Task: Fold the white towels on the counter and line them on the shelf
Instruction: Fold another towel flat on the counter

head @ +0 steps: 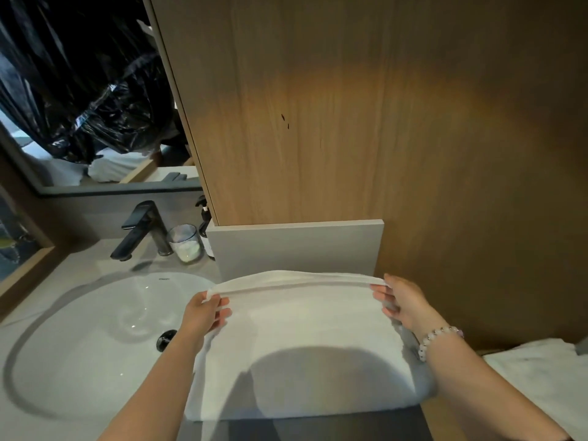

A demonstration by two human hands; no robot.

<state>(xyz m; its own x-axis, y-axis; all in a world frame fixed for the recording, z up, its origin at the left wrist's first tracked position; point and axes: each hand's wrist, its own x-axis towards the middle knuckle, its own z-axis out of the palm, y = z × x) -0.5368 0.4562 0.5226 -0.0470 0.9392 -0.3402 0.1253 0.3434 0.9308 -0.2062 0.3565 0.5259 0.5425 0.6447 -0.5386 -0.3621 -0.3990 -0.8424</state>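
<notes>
Both arms are extended forward from the bottom edge, forearms bare. The left hand [205, 315] is held palm-down at the far left corner of the white towel [302, 354]; its fingers [222, 302] are pinched shut on the top layer's edge, thumb under, fingertips over. The right hand [402, 303] mirrors it at the far right corner, fingers [380, 296] clamped on the same edge. A beaded bracelet [437, 337] is worn on the right wrist. The held edge is lifted and stretched taut between the two hands, above the rest of the towel. One towel is being handled, partly folded, lying on the table [89, 405] right of the sink [79, 345], in front of a grey upstand. A second white towel [541, 374] is seen at the right edge, apart. Counted: one black faucet [141, 229], one glass jar [186, 243], one dark pump bottle [205, 230], one black plastic bag [79, 74] reflected in the mirror.
</notes>
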